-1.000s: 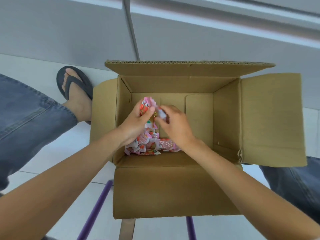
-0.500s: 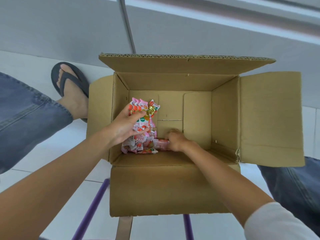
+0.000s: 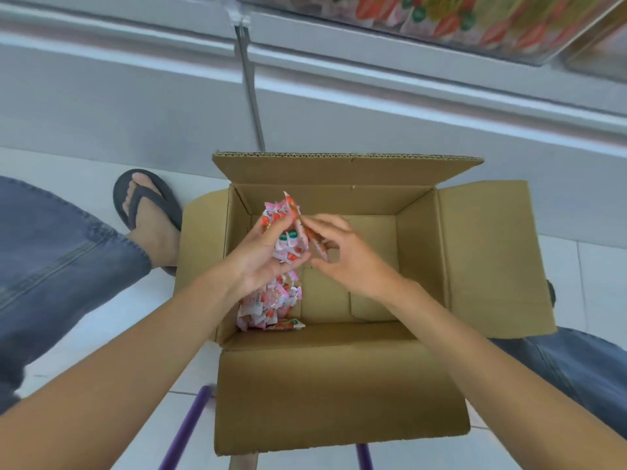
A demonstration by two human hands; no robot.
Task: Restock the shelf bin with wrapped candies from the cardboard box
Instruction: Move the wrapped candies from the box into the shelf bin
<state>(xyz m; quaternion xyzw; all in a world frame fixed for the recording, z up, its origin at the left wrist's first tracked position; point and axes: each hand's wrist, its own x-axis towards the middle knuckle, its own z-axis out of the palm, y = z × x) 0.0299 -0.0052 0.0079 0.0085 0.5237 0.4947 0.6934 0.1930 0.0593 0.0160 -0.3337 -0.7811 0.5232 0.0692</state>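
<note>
A leg in blue jeans (image 3: pixel 51 259) is showing on the far left. Next to it, a foot in a dark sandal (image 3: pixel 149 205) is standing on the white floor (image 3: pixel 101 317), just beside the box (image 3: pixel 339 395). A purple bar (image 3: pixel 190 422) is poking out under the box's near flap.

The box is sitting open with its flaps folded out. The left hand (image 3: pixel 261 262) is reaching over the left part of the box. Its fingers are bending around a bunch (image 3: pixel 286 232) of pink and red candies and squeezing them. Under that hand, a pile (image 3: pixel 271 307) of the same candies is lying in the near left corner of the box. The rest of the box bottom is showing brown.

The right hand (image 3: pixel 349 259) is hanging just beside the bunch. Its thumb and fingers are curling in and pinching one candy (image 3: pixel 317 244) at the edge of the bunch.

Up at the top right, a clear bin (image 3: pixel 458 25) is holding more candies, well apart from the box. Another jeans leg (image 3: pixel 576 374) is showing at the far right.
</note>
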